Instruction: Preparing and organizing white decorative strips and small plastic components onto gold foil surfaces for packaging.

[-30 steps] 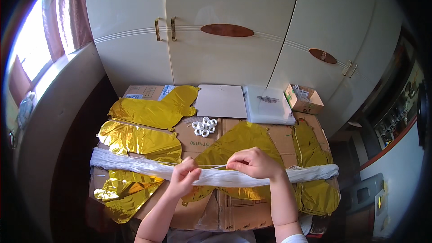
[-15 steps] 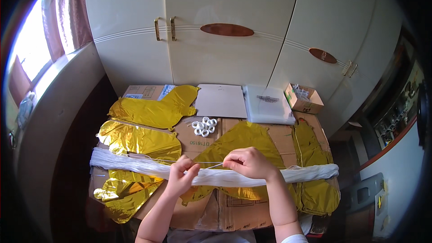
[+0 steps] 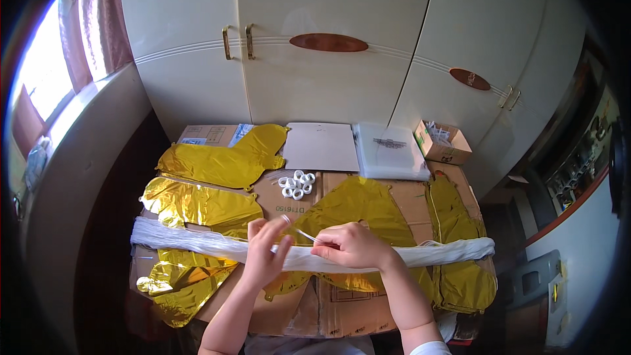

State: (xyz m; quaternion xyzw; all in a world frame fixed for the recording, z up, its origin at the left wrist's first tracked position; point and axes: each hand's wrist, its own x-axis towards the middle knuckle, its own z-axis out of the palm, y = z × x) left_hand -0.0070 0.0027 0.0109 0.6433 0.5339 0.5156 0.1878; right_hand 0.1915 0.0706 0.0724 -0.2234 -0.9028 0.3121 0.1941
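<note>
A long, silky bundle of white strands (image 3: 299, 260) lies left to right beneath both hands. The right hand (image 3: 353, 246) pinches a thin white strand (image 3: 305, 235); the left hand (image 3: 264, 254) has parted fingers.

Left hand (image 3: 264, 251) half-uncurled, right hand (image 3: 355, 246) pinched

The right sleeve (image 3: 430, 349) is white (hands (image 3: 263, 253) bare).

Pale cabinet (image 3: 335, 3) — pink curtain (image 3: 104, 20)
</note>
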